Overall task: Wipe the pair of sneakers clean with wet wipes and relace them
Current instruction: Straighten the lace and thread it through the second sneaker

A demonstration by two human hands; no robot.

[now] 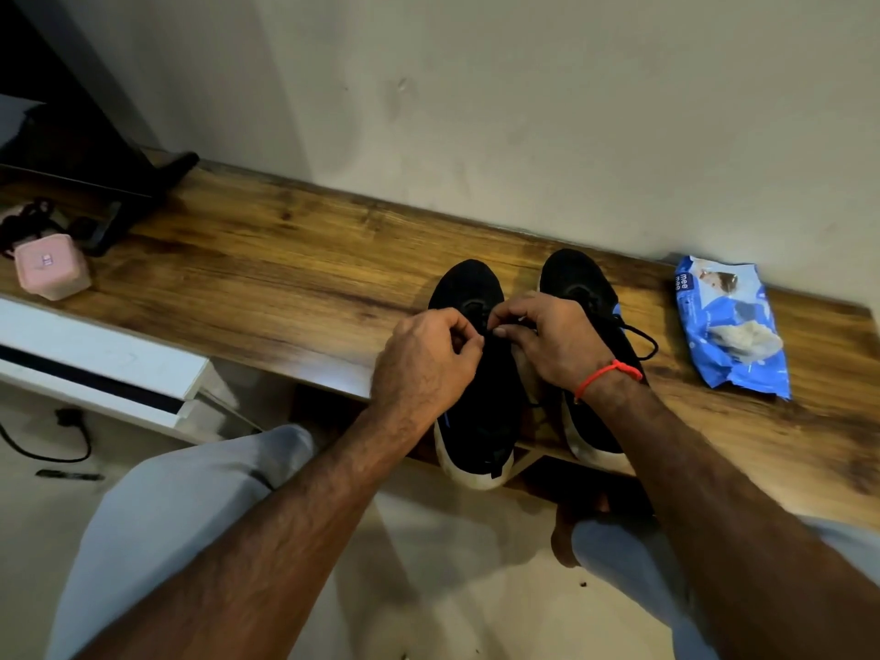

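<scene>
Left hand and right hand pinch the lace over left sneaker

The hands hid the laces of the left shoe. The right arm covered part of the right shoe. The shelf's right end was cut off.

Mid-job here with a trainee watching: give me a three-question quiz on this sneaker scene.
1. True or false: both hands, the left hand and the right hand, pinch the lace of the left sneaker.
2. Which lies to the right of the right sneaker? A) wipes pack B) pink box
3. The sneakers rest on a wooden ____.

Key: 1 true; 2 A; 3 shelf
</scene>
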